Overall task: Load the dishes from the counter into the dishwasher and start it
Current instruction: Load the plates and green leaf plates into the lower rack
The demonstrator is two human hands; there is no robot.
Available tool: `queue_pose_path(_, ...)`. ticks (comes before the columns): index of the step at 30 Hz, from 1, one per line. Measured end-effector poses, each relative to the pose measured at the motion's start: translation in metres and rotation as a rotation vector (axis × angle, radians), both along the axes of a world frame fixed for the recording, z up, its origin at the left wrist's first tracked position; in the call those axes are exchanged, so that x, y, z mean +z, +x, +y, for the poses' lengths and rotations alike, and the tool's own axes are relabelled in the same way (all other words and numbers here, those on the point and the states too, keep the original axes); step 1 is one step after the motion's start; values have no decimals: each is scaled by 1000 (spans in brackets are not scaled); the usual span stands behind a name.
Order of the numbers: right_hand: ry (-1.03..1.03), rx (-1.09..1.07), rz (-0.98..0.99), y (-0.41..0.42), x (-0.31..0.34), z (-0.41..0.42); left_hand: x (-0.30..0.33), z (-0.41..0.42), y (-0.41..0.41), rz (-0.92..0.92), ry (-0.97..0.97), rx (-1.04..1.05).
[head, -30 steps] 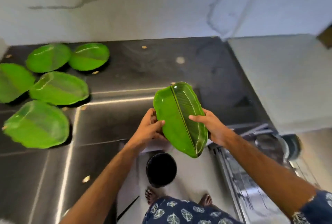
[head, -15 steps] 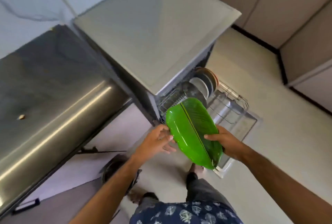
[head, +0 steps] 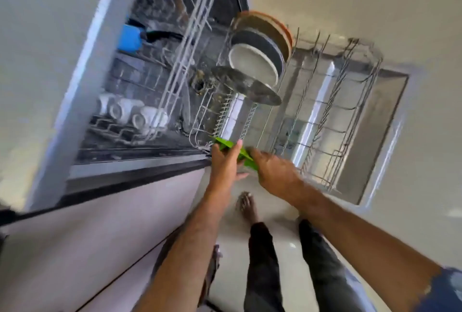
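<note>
Having swung from the counter, I now grip the green leaf-shaped plate (head: 226, 146) edge-on in my left hand (head: 225, 164) and right hand (head: 271, 171), at the pulled-out wire lower rack (head: 325, 101) (a few plates already slotted), nothing started yet.

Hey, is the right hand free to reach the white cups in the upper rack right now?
Probably not. The right hand is gripping the green leaf plate together with the left hand, down at the near corner of the lower rack. The white cups sit further in, and the left arm lies between.
</note>
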State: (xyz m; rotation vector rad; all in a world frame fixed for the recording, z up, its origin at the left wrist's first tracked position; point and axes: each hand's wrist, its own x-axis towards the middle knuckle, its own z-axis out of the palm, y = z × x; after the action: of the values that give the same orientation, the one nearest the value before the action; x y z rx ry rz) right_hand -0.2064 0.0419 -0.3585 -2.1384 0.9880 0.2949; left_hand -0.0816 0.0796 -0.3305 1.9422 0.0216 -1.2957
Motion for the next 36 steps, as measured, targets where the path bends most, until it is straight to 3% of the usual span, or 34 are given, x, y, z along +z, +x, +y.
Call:
queue_pose_path(5,-6,130,-194,38,-91,-14,-86,-4,46,-106,-82,214)
queue_pose_path(13,115,219,-409,70,-162,13,-129,44,84,-132,-85,403)
queue_pose_path(26,94,214,-360,82,-173,12,-141,23,85,-304,-5,248)
queue_pose_path(36,-113,281,-359,73,-156,7,-124,19,76,-275,-34,213)
